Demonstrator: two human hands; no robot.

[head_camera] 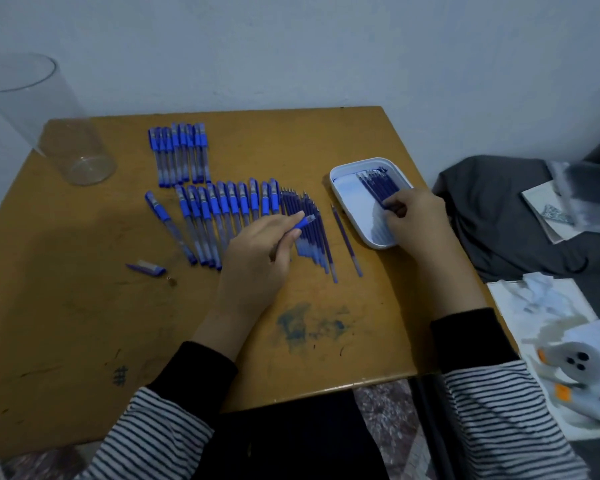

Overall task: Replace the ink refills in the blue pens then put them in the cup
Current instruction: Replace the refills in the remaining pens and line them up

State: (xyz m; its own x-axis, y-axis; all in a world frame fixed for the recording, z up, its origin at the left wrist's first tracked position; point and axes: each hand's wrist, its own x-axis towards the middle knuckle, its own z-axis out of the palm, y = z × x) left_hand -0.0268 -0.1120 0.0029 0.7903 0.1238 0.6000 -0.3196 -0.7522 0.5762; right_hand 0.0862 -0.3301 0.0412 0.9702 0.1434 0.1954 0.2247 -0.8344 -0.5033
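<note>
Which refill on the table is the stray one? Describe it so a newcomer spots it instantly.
Start at the white tray on the right of the table. Just left of it, one thin dark-blue refill lies alone on bare wood, clear of the packed row of refills beside it.

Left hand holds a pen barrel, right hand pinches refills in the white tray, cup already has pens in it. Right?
No: in the head view the cup is empty. The rest stands: left hand holds a pen barrel, right hand pinches refills in the white tray.
</note>
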